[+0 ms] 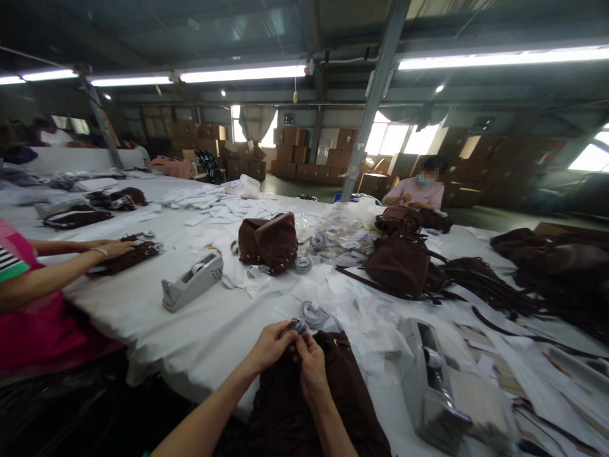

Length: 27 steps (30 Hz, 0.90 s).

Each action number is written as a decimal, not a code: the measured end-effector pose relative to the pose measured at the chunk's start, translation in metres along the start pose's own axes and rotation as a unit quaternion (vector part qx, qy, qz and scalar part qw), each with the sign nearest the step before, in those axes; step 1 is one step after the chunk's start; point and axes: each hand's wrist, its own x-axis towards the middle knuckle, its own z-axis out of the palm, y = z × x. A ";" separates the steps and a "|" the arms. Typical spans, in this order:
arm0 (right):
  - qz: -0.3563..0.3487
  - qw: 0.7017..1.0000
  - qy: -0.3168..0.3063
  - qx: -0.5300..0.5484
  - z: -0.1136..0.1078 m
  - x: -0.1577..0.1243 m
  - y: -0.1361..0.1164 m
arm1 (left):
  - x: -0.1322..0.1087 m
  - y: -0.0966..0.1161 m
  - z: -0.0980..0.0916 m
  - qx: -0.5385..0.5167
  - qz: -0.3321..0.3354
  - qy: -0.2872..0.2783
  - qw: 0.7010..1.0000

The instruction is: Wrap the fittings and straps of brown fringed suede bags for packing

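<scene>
A dark brown bag (354, 381) lies at the table's front edge, under both my hands. My left hand (273, 346) has its fingers closed at the bag's upper end, pinching a piece of grey wrapping around a strap end or metal part. Close against it, my right hand (311, 365) pinches the same grey wrapped piece (299, 326). Just beyond my fingers sits a coil of grey wrapped strap (314, 313). What exactly lies between the fingertips is too small to make out.
Tape dispensers stand left (193, 282) and right (432, 387). Ahead sits a brown bag (269, 241); more brown bags (399, 263) lie to the right. White paper sheets (214, 203) cover the table's middle. A co-worker's hands (111, 249) work at left; another person (419, 190) sits opposite.
</scene>
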 end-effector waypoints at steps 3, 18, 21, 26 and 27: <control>-0.008 1.000 0.007 -0.021 0.000 0.000 0.001 | -0.003 0.001 0.004 0.045 -0.007 0.056 0.997; -0.268 0.847 -0.123 -0.442 0.000 -0.007 -0.075 | 0.011 0.007 -0.033 -0.110 -0.129 -0.077 0.983; -0.300 0.811 -0.126 -0.486 -0.002 -0.003 -0.079 | 0.012 0.014 -0.033 -0.100 -0.135 -0.094 0.981; -0.325 0.794 -0.096 -0.505 -0.004 0.001 -0.079 | 0.017 0.023 -0.030 -0.013 -0.120 -0.113 0.986; -0.322 0.794 -0.096 -0.507 -0.005 0.002 -0.078 | 0.018 0.023 -0.028 -0.005 -0.120 -0.111 0.986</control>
